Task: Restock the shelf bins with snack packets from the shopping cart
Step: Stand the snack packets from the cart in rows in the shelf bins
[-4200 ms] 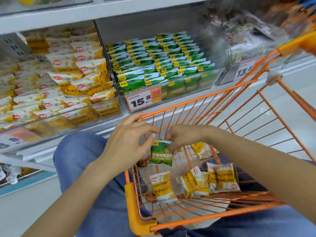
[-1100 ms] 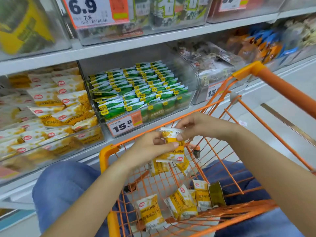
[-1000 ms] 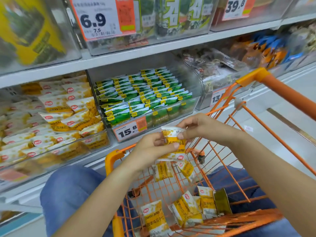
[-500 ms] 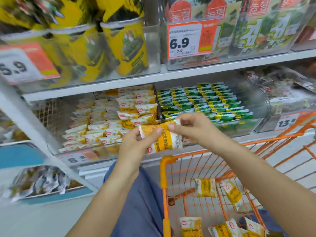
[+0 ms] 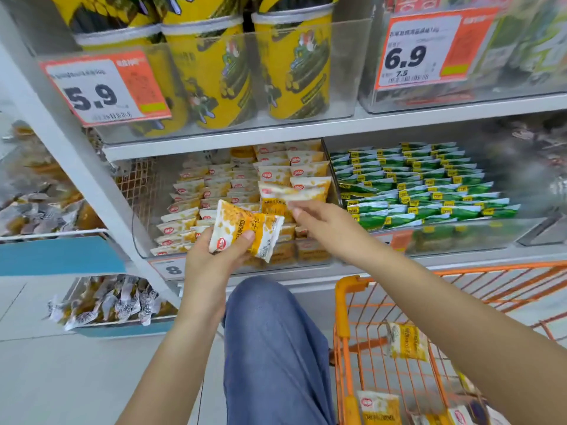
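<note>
Shelf (image 5: 306,130) fills the upper frame, white, two levels in view. Top level: clear bin (image 5: 346,72) with yellow cans (image 5: 294,62), price tag 5.9 (image 5: 104,90) on the left, 6.9 tag (image 5: 423,50) on the right. Lower level: two clear bins side by side. Left bin (image 5: 144,210) carries rows of yellow-white packets (image 5: 214,191); right bin (image 5: 460,234) carries rows of green packets (image 5: 429,185).

Orange cart (image 5: 346,317) sits bottom right, just beside the person's knee (image 5: 270,332) in blue fabric. Loose yellow packets lie in the cart: one (image 5: 406,342) against the wire near the middle, another (image 5: 379,409) at the bottom edge.

A low tray (image 5: 116,302) of grey-white wrapped snacks sits bottom left near the floor.

Left hand (image 5: 211,259): grip clenched round a small stack of packets (image 5: 245,231), yellow-white, held tilted in front of the left bin's front wall, thumb on top.

Right hand (image 5: 322,222): thumb and fingers pinch one packet (image 5: 294,191) by its lower edge, at the front right of the left bin, in line with the rows already there. Cannot tell whether it touches the ones behind it.

Both hands near each other, not touching.
</note>
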`<action>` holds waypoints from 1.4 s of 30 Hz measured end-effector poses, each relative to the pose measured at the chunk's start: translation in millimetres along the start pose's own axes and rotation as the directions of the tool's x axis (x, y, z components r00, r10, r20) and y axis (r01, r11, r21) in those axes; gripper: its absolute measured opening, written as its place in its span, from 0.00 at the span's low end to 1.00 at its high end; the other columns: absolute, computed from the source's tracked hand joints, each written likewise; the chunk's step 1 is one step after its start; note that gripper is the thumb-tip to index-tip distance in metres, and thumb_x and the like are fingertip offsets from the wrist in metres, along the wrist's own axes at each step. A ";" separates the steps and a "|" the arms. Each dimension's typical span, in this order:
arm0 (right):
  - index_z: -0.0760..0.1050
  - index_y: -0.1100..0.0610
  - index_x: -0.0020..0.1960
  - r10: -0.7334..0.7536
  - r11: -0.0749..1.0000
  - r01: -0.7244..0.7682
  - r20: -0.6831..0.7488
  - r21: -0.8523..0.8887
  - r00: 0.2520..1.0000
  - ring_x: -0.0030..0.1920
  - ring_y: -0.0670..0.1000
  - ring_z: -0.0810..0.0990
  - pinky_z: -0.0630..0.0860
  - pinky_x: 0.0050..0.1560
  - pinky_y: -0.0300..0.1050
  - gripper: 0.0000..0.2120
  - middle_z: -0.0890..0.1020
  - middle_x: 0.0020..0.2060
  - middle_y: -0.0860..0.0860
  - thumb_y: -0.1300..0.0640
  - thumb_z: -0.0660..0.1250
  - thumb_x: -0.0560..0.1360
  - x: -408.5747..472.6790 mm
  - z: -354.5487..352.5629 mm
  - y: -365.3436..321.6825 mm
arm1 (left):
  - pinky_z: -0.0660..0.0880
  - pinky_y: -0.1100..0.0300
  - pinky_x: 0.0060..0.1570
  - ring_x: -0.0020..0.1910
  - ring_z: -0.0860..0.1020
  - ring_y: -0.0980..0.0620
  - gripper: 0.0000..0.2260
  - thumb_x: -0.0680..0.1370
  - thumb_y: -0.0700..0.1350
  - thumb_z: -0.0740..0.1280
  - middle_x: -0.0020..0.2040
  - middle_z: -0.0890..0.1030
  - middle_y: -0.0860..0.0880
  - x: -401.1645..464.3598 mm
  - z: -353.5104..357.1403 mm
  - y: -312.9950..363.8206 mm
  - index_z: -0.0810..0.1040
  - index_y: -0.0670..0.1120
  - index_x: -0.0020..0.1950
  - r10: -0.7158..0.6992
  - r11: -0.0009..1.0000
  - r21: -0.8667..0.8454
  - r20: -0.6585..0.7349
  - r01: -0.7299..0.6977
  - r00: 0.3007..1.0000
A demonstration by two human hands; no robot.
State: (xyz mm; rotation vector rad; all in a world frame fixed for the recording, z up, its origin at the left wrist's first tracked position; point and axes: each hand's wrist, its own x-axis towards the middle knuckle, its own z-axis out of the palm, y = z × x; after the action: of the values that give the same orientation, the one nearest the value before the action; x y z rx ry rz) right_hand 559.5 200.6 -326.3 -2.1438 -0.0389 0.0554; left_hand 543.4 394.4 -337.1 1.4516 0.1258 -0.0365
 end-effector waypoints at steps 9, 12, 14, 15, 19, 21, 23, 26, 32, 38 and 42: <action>0.66 0.53 0.73 -0.052 0.966 0.031 -0.075 -0.256 0.996 0.70 0.51 0.66 0.63 0.64 0.40 0.21 0.68 0.71 0.53 0.51 0.59 0.81 12.1 -1.6 1.4 | 0.76 0.66 0.37 0.40 0.83 0.59 0.13 0.73 0.37 0.72 0.43 0.84 0.50 19.6 -6.0 -3.2 0.73 0.49 0.52 0.061 0.994 0.093 -0.008 -0.060 0.998; 0.73 0.52 0.66 -0.124 0.972 0.085 -0.170 -0.220 0.978 0.63 0.51 0.73 0.69 0.60 0.42 0.15 0.74 0.64 0.52 0.54 0.60 0.80 5.2 0.2 4.2 | 0.75 0.64 0.32 0.37 0.82 0.59 0.09 0.74 0.37 0.71 0.42 0.83 0.51 43.9 -11.4 5.5 0.75 0.44 0.52 0.115 0.988 0.112 -0.059 -0.108 0.992; 0.77 0.54 0.60 -0.216 0.967 0.168 -0.271 -0.191 0.938 0.58 0.50 0.76 0.73 0.57 0.44 0.12 0.77 0.58 0.51 0.59 0.61 0.79 -1.3 1.0 7.2 | 0.76 0.65 0.35 0.37 0.81 0.60 0.06 0.75 0.38 0.71 0.42 0.83 0.51 68.7 -15.3 12.6 0.77 0.45 0.49 0.138 0.985 0.119 -0.081 -0.128 0.987; 0.78 0.55 0.58 -0.280 0.953 0.218 -0.340 -0.211 0.898 0.56 0.51 0.76 0.73 0.56 0.46 0.12 0.78 0.55 0.52 0.61 0.60 0.78 -3.9 1.0 9.3 | 0.76 0.65 0.37 0.37 0.81 0.58 0.06 0.74 0.39 0.72 0.42 0.82 0.50 82.7 -15.7 15.6 0.77 0.45 0.47 0.146 0.984 0.119 -0.088 -0.135 0.985; 0.70 0.60 0.68 -0.415 0.877 0.211 -0.460 -0.432 0.785 0.68 0.57 0.68 0.62 0.68 0.44 0.21 0.72 0.67 0.57 0.60 0.63 0.75 -2.8 -1.8 26.8 | 0.76 0.53 0.48 0.44 0.80 0.47 0.10 0.70 0.45 0.76 0.44 0.80 0.46 144.4 -10.8 18.5 0.77 0.45 0.45 0.149 0.976 0.186 -0.173 -0.117 0.973; 0.59 0.61 0.75 -0.316 0.894 0.104 -0.449 -0.436 0.836 0.74 0.57 0.59 0.54 0.73 0.46 0.31 0.63 0.74 0.58 0.55 0.65 0.76 0.4 -0.6 36.7 | 0.76 0.54 0.50 0.48 0.80 0.47 0.08 0.72 0.41 0.74 0.47 0.80 0.45 173.1 -4.3 16.3 0.76 0.44 0.47 0.127 0.970 0.228 -0.203 -0.080 0.971; 0.52 0.62 0.77 -0.256 0.879 0.017 -0.442 -0.477 0.860 0.76 0.57 0.55 0.52 0.75 0.49 0.37 0.58 0.75 0.59 0.51 0.66 0.76 4.2 3.5 44.7 | 0.75 0.55 0.50 0.48 0.78 0.47 0.08 0.74 0.40 0.71 0.49 0.79 0.43 194.0 4.5 14.9 0.76 0.44 0.50 0.111 0.956 0.289 -0.230 -0.041 0.967; 0.51 0.64 0.77 -0.277 0.837 -0.005 -0.431 -0.548 0.859 0.75 0.60 0.57 0.52 0.75 0.55 0.40 0.60 0.75 0.61 0.52 0.68 0.74 8.2 7.5 47.8 | 0.76 0.55 0.53 0.46 0.77 0.50 0.07 0.72 0.36 0.72 0.47 0.81 0.44 216.0 16.0 15.7 0.76 0.45 0.43 0.113 0.981 0.188 -0.329 -0.052 0.937; 0.52 0.64 0.76 -0.273 0.812 -0.032 -0.427 -0.583 0.862 0.75 0.59 0.58 0.49 0.75 0.53 0.39 0.61 0.74 0.60 0.53 0.68 0.74 12.9 11.3 51.8 | 0.80 0.54 0.51 0.46 0.81 0.47 0.10 0.65 0.35 0.69 0.42 0.83 0.46 261.3 21.1 2.5 0.79 0.43 0.45 0.264 0.954 0.205 -0.221 -0.219 0.939; 0.54 0.62 0.76 -0.295 0.817 0.010 -0.402 -0.577 0.867 0.75 0.57 0.58 0.47 0.75 0.51 0.37 0.63 0.74 0.58 0.53 0.66 0.74 15.1 10.1 55.4 | 0.76 0.56 0.57 0.54 0.79 0.49 0.14 0.70 0.40 0.74 0.50 0.81 0.47 247.7 27.0 4.1 0.77 0.43 0.54 0.218 0.939 0.316 -0.235 -0.138 0.947; 0.57 0.61 0.76 -0.304 0.904 0.116 -0.428 -0.412 0.851 0.74 0.56 0.59 0.51 0.75 0.51 0.32 0.64 0.73 0.57 0.56 0.64 0.76 3.2 1.6 47.9 | 0.70 0.71 0.46 0.47 0.78 0.53 0.06 0.77 0.35 0.64 0.52 0.81 0.43 198.7 25.3 22.4 0.75 0.40 0.54 0.331 0.942 0.180 -0.348 -0.284 0.877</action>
State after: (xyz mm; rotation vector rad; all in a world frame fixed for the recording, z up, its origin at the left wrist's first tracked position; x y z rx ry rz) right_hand 562.9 176.0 -367.5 -2.4587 0.0049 -0.6757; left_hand 744.6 382.2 -333.5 1.5755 0.2045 0.5064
